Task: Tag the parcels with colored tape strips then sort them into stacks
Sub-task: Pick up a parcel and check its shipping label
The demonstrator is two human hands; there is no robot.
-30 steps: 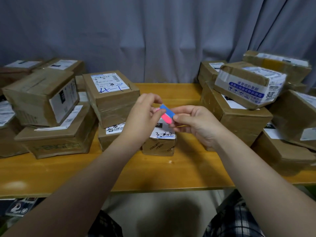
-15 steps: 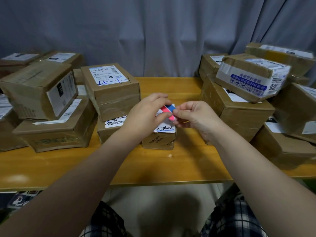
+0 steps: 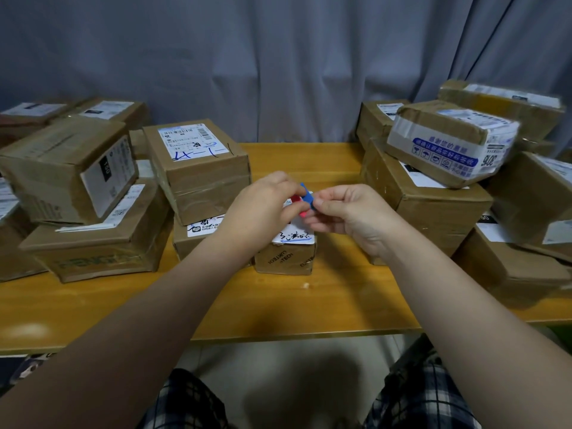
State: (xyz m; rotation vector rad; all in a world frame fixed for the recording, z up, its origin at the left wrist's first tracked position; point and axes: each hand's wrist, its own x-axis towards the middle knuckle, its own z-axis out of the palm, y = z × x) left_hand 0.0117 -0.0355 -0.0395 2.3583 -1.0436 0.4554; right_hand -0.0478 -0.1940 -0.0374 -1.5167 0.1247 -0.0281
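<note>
Tagging looks to be the step in hand. In the head view both hands meet above a small parcel [image 3: 286, 257] at mid-table and work a little wad of tape strips [image 3: 306, 196], blue over red. The left hand [image 3: 263, 212] is curled, its fingertips pinching the left end of the strips. The right hand [image 3: 349, 218] pinches the other end between thumb and forefinger, with its other fingers folded under. The strips hang between the hands, just above the parcel's white label; whether they touch it I cannot tell. The next move probably calls for peeling one strip free and pressing it flat on the parcel. More boxes [image 3: 198, 171] are piled on the table [image 3: 309, 308] to either side.
</note>
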